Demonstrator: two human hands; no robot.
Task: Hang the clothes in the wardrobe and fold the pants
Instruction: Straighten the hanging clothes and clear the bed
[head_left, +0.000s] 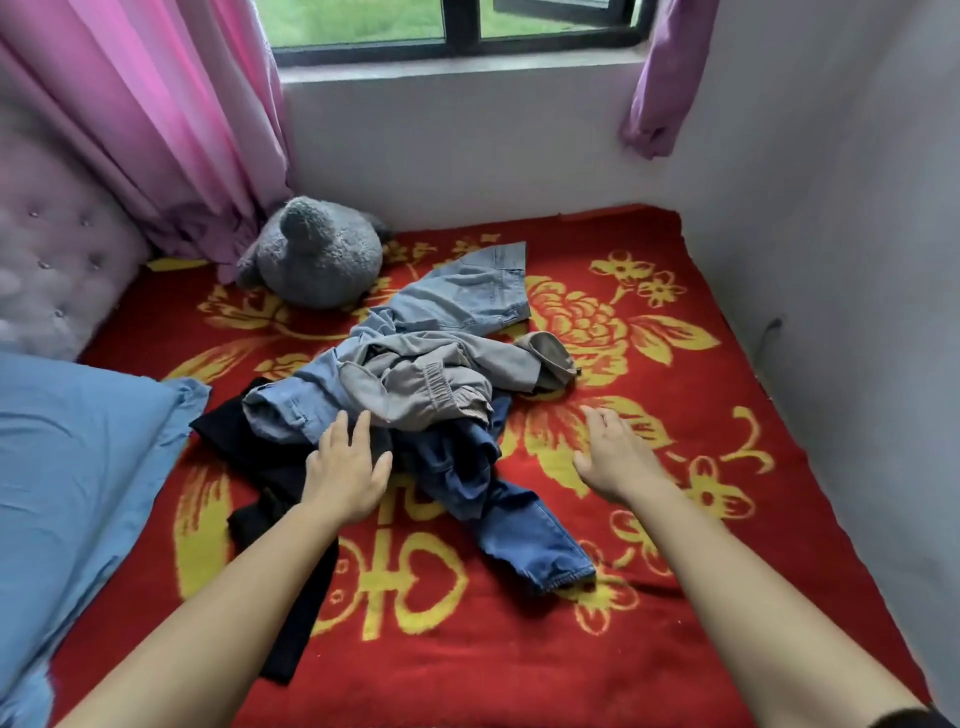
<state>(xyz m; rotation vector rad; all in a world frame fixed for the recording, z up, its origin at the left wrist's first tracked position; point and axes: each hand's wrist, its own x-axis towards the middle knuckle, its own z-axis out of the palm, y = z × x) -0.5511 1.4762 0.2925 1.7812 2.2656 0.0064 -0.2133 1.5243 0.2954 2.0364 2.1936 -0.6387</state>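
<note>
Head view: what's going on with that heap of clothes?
A person reaches both hands toward a heap of blue, grey and black pants on the red and yellow flowered blanket. The left hand is spread at the heap's near edge; the right hand is open over the blanket beside it. Nothing is held or folded.

The black garment (228, 436) lies partly buried under the pile (415, 374) at centre; the blue pillow (78, 467) is cut by the left edge, the window (363, 21) by the top.

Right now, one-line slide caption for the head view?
Left hand and right hand, both open, reach toward tangled pants on a red blanket.
</note>
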